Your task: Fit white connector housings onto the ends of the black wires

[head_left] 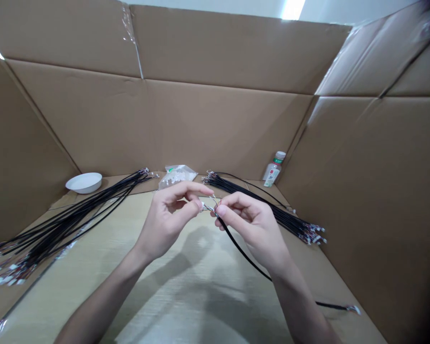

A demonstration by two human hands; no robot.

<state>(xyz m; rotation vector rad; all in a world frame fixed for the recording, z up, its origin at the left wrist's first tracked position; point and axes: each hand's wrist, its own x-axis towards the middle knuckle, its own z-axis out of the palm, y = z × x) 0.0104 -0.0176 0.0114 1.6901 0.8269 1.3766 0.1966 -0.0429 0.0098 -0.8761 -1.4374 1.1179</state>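
Nearest you, the bare bench [186, 306] carries the shadow of your forearms. At its right edge lies the far end of the black cable [243, 255], which finishes in a small plug and rests on the surface close to the cardboard.

From there the cable runs up under your right wrist into your right hand [252, 224]. Its thumb and forefinger are pinched shut on the cable just behind its tip, and the other fingers are curled loosely. Your left hand [168, 217] meets it fingertip to fingertip, with thumb and forefinger closed on the thin bare wire ends at that same tip. The piece between them is too small to make out.

Beyond your hands, the left bundle of cables [68, 220] fans out across the bench, and the right bundle [265, 205] lies slanted behind your right hand. Between their far ends sits a clear bag of white parts [175, 176]. Farther left is a white bowl [84, 182], and in the right corner a small bottle [274, 169] stands against the cardboard wall [215, 124].
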